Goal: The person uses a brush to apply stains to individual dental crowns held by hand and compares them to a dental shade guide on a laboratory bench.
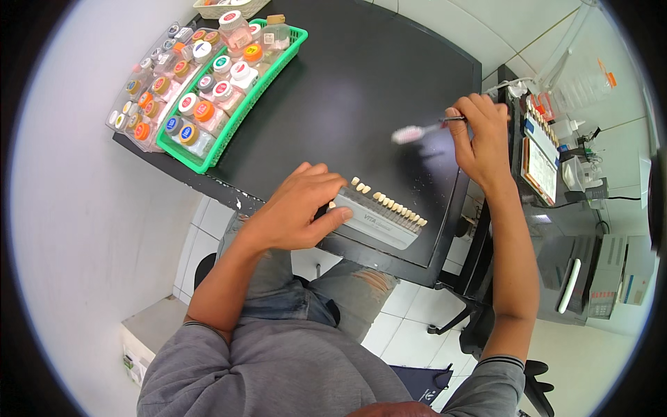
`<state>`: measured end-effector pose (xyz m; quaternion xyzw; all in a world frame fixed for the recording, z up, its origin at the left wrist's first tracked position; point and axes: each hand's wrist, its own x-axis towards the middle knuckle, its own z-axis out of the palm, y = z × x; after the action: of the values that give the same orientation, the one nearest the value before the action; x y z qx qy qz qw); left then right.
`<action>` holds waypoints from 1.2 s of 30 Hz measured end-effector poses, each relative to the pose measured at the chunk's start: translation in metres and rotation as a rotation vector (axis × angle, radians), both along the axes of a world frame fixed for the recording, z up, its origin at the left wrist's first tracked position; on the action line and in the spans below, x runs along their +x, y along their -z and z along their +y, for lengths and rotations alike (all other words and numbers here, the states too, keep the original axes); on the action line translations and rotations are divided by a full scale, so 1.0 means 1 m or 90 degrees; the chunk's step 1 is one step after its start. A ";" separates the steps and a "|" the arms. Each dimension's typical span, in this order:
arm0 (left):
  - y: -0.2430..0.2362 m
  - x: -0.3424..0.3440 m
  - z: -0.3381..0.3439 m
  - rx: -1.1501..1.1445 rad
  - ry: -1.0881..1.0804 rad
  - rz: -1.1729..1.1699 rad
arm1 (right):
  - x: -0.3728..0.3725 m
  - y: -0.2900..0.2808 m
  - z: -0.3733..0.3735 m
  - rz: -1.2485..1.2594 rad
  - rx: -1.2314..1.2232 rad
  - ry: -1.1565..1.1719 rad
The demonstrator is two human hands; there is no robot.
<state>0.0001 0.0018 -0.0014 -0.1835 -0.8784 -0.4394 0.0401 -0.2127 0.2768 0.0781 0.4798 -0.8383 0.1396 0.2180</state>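
My left hand (306, 208) is closed on the left end of a grey tooth shade guide (375, 221), its thumb on the front face and its fingers behind. A row of cream tooth-shaped tabs (399, 208) stands along the guide's far edge, with gaps towards the left. The guide is at the near edge of the black table. Farther right, my right hand (479, 135) grips a toothbrush (408, 135) by its handle. The brush head, whitish with pink, points left over the table, apart from the guide. My right fingers hide much of the handle.
A green basket (257, 97) of capped jars stands at the table's far left, beside a clear tray (142, 115) of more jars. White specks (417, 187) lie on the black table (347, 83). At right, another shade guide (538, 170) sits on a side counter.
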 end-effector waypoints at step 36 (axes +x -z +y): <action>0.001 0.002 0.008 -0.011 -0.043 0.058 | 0.104 -0.005 -0.054 -0.068 -0.047 -0.343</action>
<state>0.0024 0.0094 -0.0026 -0.1741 -0.8851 -0.4216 0.0929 -0.1091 0.2233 0.0834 0.6693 -0.6850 0.2483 0.1455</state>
